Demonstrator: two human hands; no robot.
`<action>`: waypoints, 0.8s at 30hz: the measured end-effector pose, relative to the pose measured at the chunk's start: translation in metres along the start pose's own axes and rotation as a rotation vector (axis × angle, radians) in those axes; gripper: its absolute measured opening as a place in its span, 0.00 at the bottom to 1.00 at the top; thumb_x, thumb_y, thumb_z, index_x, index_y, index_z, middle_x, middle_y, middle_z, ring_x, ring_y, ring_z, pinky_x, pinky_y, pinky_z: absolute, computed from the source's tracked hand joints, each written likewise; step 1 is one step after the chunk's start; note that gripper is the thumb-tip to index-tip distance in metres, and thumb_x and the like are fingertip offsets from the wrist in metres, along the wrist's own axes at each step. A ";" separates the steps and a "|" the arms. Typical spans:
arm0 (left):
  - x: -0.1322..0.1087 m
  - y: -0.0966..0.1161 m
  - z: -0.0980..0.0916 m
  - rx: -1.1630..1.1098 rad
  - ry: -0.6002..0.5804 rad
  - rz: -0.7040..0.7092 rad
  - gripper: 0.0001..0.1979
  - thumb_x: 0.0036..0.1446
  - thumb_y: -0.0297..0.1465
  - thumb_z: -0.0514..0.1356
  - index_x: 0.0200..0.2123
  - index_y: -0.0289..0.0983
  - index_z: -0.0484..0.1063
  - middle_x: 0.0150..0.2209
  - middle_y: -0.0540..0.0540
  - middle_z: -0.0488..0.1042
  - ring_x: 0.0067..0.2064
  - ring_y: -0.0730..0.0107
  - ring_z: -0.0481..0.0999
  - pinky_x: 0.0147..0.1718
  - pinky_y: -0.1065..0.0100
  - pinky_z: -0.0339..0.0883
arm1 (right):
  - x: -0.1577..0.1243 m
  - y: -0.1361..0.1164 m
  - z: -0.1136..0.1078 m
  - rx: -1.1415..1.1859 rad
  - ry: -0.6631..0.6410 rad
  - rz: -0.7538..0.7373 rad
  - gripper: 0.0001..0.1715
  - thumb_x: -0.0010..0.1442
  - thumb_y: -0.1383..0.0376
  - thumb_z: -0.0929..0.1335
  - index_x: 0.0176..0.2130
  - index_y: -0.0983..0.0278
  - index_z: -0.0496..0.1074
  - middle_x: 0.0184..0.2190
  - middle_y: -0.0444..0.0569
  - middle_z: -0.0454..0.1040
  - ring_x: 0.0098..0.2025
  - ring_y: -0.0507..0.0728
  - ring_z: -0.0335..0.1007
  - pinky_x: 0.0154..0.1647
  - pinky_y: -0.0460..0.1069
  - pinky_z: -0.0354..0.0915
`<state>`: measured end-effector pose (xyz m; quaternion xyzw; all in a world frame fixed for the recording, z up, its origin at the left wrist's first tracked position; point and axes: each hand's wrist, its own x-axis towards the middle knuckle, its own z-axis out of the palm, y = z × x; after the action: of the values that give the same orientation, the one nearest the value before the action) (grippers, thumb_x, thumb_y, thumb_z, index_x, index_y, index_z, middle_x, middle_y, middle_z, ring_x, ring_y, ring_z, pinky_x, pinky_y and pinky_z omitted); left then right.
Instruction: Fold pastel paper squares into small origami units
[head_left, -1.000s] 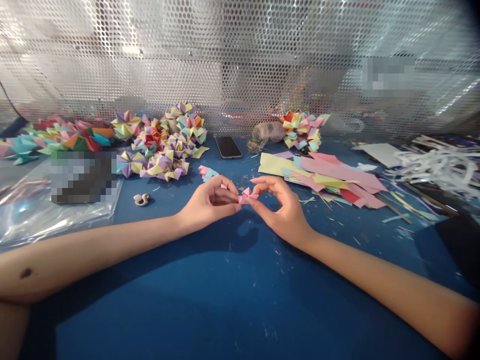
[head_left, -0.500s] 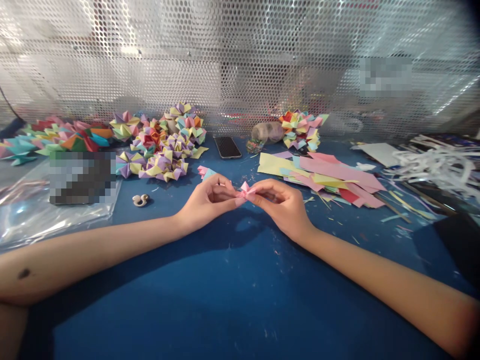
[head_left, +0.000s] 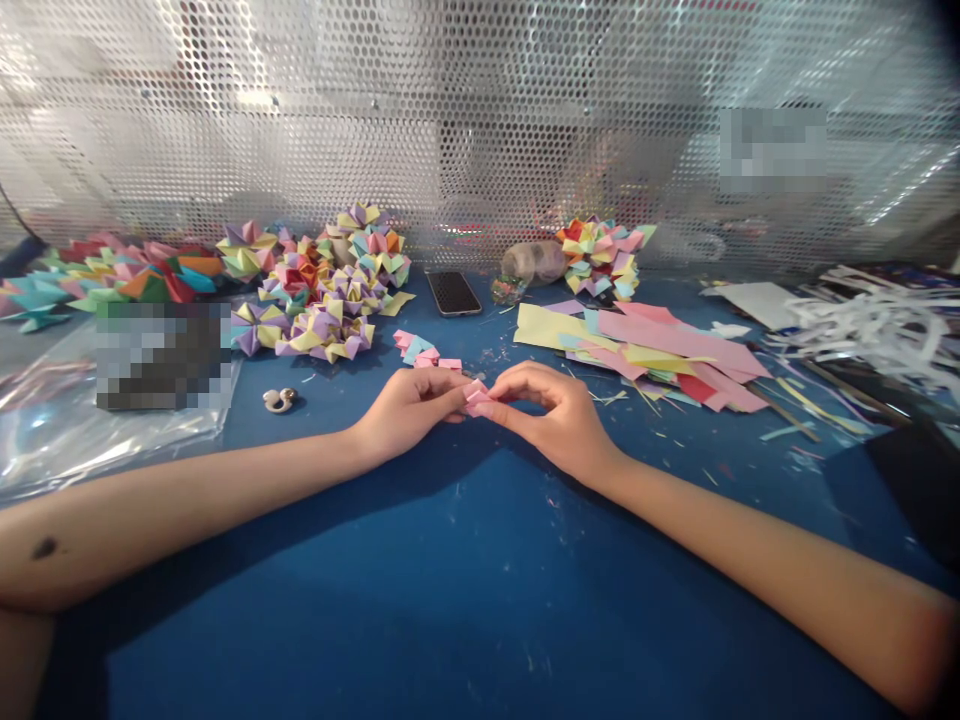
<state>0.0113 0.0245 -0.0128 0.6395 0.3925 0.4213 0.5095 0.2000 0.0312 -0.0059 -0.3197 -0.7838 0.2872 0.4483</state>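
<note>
A small folded piece of pink paper [head_left: 475,393] is pinched between both hands above the blue table. My left hand [head_left: 409,408] grips its left side with thumb and fingers. From the right, the thumb and fingertips of my right hand [head_left: 559,415] close on its other side. Just beyond my left hand lie several small folded pink and blue paper pieces [head_left: 418,350], partly hidden by the fingers.
Folded paper flowers [head_left: 326,330] are heaped at the back left. A phone [head_left: 454,293] lies at the back middle. Coloured paper strips [head_left: 652,350] are piled to the right, with white paper shreds [head_left: 885,325] further right. Small earbuds [head_left: 280,400] sit by a clear plastic bag [head_left: 187,430].
The pink paper has turned and looks more compact, its upright point no longer showing. Both hands have shifted slightly lower, uncovering more of the folded pieces behind my left hand.
</note>
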 end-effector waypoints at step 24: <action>-0.002 0.002 0.003 -0.074 -0.009 0.000 0.17 0.45 0.32 0.69 0.40 0.34 0.76 0.35 0.46 0.81 0.38 0.69 0.80 0.42 0.69 0.73 | -0.002 0.005 0.002 0.149 0.090 0.117 0.16 0.51 0.61 0.74 0.30 0.61 0.62 0.27 0.41 0.69 0.31 0.51 0.68 0.35 0.48 0.66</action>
<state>0.0132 0.0216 -0.0112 0.6219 0.3743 0.4326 0.5347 0.2002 0.0323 -0.0120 -0.3432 -0.7194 0.3556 0.4881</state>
